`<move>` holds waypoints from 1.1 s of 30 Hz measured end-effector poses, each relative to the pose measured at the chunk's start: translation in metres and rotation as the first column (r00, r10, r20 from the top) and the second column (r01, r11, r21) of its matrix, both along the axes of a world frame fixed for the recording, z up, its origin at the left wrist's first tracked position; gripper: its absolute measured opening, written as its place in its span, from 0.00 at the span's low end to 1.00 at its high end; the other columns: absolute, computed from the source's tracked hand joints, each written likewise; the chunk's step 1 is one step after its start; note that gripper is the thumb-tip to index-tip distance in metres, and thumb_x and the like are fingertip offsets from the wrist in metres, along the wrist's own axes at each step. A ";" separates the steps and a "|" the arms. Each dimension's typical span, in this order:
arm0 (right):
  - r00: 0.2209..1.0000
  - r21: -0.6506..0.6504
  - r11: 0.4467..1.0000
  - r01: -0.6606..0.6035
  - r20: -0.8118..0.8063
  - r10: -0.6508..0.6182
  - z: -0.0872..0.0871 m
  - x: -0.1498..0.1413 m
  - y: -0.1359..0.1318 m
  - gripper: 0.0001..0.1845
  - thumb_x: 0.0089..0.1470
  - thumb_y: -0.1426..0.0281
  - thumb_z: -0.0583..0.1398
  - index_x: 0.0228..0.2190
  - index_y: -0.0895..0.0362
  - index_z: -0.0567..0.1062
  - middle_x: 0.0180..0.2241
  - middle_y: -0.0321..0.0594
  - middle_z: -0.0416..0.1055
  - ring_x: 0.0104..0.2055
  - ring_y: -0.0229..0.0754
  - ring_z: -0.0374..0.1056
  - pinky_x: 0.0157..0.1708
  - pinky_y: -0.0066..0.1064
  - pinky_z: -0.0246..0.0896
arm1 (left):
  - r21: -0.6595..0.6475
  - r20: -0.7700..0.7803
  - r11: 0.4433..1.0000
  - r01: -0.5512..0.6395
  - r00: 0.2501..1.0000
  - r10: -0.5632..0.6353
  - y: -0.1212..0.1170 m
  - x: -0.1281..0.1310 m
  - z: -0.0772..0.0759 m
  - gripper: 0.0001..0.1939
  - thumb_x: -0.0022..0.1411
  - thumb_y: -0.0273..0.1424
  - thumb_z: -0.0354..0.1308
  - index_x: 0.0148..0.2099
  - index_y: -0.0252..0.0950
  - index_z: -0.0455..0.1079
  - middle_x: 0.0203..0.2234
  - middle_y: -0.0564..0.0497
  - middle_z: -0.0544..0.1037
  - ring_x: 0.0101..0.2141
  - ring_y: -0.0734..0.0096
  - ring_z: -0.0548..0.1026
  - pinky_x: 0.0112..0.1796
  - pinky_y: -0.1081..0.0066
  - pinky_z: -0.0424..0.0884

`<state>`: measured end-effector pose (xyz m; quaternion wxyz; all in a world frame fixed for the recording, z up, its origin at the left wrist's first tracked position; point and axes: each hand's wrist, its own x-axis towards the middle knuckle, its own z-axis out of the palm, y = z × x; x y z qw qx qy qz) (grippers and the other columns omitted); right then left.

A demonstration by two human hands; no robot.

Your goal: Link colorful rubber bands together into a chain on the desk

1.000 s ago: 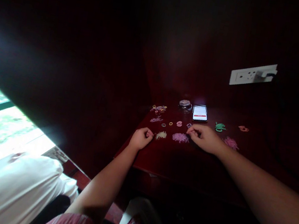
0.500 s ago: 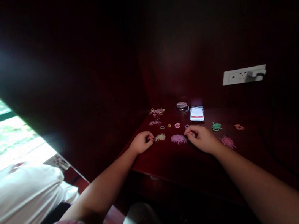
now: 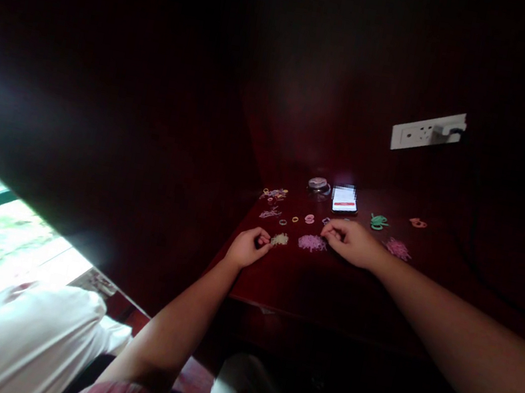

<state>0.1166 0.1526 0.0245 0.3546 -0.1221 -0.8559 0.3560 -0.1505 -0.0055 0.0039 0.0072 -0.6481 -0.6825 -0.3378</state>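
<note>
My left hand (image 3: 247,247) rests on the dark red table with its fingers curled in, right beside a small pile of pale yellow bands (image 3: 280,239). Whether anything sits between those fingertips is too small to see. My right hand (image 3: 350,242) is at the right edge of a pile of purple bands (image 3: 311,242), thumb and fingers pinched together; what they hold, if anything, cannot be made out. Behind that hand, a violet ring (image 3: 326,221) is partly covered. Pink rings (image 3: 309,219), a yellow ring (image 3: 295,219) and a grey ring (image 3: 283,222) lie in a row.
A phone (image 3: 345,199) with a lit screen lies behind, next to a round clear container (image 3: 318,186). Mixed bands (image 3: 273,194), green bands (image 3: 378,222), orange bands (image 3: 418,222) and pink bands (image 3: 397,249) lie around. A power socket (image 3: 428,131) is on the wall. A person in white (image 3: 30,332) sits at left.
The view has shifted slightly, moving the table's things a little left in the picture. Both hands stay almost where they were, fingers still curled.
</note>
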 end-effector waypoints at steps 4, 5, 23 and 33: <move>1.000 -0.008 1.000 0.002 -0.002 -0.002 0.002 0.001 -0.001 0.09 0.48 0.66 0.56 0.27 0.58 0.73 0.21 0.35 0.65 0.23 0.36 0.59 0.24 0.28 0.54 | 0.029 -0.026 0.999 0.030 0.999 -0.029 0.001 -0.001 0.001 0.13 0.55 0.37 0.64 0.41 0.36 0.71 0.32 0.50 0.77 0.31 0.72 0.73 0.36 0.71 0.71; 1.000 -0.011 1.000 0.006 -0.003 -0.006 0.002 0.001 -0.001 0.09 0.48 0.66 0.57 0.27 0.58 0.73 0.21 0.35 0.65 0.23 0.37 0.59 0.24 0.28 0.54 | 0.037 -0.041 0.998 0.050 0.998 -0.049 0.002 -0.002 0.001 0.16 0.54 0.38 0.65 0.43 0.36 0.71 0.35 0.49 0.77 0.32 0.71 0.73 0.37 0.70 0.71; 1.000 0.039 0.999 0.014 0.015 -0.015 0.004 0.003 -0.003 0.08 0.50 0.66 0.58 0.26 0.57 0.74 0.21 0.36 0.67 0.24 0.37 0.60 0.25 0.28 0.56 | -0.019 -0.079 0.991 0.134 0.988 -0.136 0.020 -0.006 0.003 0.18 0.54 0.39 0.66 0.47 0.38 0.75 0.37 0.49 0.79 0.36 0.67 0.75 0.42 0.68 0.71; 0.999 0.048 0.999 0.025 0.024 -0.027 0.005 0.004 -0.002 0.09 0.51 0.65 0.58 0.26 0.57 0.74 0.21 0.36 0.66 0.24 0.37 0.60 0.25 0.28 0.56 | -0.058 0.124 0.987 0.149 0.982 -0.141 0.019 -0.013 -0.002 0.24 0.50 0.32 0.66 0.51 0.35 0.73 0.40 0.47 0.78 0.39 0.67 0.75 0.42 0.69 0.71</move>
